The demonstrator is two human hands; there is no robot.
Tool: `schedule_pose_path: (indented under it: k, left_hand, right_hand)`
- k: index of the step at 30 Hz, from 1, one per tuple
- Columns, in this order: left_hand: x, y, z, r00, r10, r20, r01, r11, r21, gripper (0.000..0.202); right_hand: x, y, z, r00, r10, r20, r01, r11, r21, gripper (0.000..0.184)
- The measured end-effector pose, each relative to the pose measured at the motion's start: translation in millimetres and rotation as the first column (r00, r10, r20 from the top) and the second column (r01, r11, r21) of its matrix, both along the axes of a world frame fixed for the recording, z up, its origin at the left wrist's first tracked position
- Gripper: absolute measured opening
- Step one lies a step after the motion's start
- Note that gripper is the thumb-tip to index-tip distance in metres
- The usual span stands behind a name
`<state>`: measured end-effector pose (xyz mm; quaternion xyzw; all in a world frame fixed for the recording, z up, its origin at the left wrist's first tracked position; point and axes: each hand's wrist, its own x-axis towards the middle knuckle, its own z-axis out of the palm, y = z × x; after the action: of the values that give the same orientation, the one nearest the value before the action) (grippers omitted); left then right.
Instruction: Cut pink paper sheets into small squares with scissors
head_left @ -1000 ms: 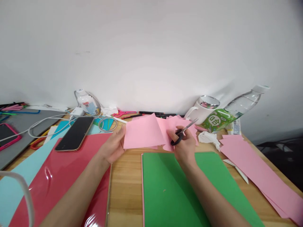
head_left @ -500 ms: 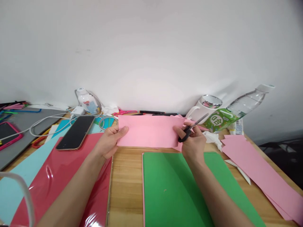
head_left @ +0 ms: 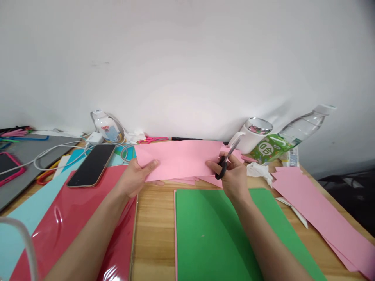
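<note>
A pink paper sheet (head_left: 178, 159) is held flat between both hands just above the wooden table (head_left: 155, 226). My left hand (head_left: 136, 180) pinches its left edge, thumb on top. My right hand (head_left: 233, 177) grips its right edge and also holds black-handled scissors (head_left: 227, 160), blades pointing up and to the right. More pink scraps (head_left: 234, 153) lie under and behind the sheet.
A green sheet (head_left: 216, 234) lies in front of me, a red plastic-wrapped pack (head_left: 73, 218) with a phone (head_left: 92, 164) to the left. Pink strips (head_left: 316, 210) lie at right. A white mug (head_left: 252, 134), a water bottle (head_left: 293, 134) and crumpled tissue (head_left: 258, 170) stand behind.
The folded pink paper was opened out into a long flat sheet and lowered towards the table. My right hand with the scissors shifted slightly left.
</note>
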<state>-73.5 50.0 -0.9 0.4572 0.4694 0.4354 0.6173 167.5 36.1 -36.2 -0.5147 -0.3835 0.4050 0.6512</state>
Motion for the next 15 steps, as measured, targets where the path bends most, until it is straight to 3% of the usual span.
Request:
schedule_pose_path:
  k: [7, 12, 15]
  left_hand:
    - [0.7, -1.1, -1.0, 0.999, -0.039, 0.027, 0.04, 0.998, -0.039, 0.045]
    - [0.8, -1.5, -1.3, 0.998, -0.035, 0.047, 0.037, 0.999, -0.039, 0.027]
    - [1.3, -2.0, -0.2, 0.996, -0.078, 0.035, 0.079, 0.997, -0.022, 0.027]
  right_hand:
    - [0.5, 0.3, 0.5, 0.995, -0.096, 0.0, 0.096, 0.995, 0.04, 0.033]
    - [2.1, -0.2, 2.7, 0.997, -0.071, 0.036, 0.069, 0.996, 0.064, 0.035]
    - [4.3, 0.0, 3.0, 0.997, -0.07, 0.033, 0.068, 0.996, 0.053, 0.037]
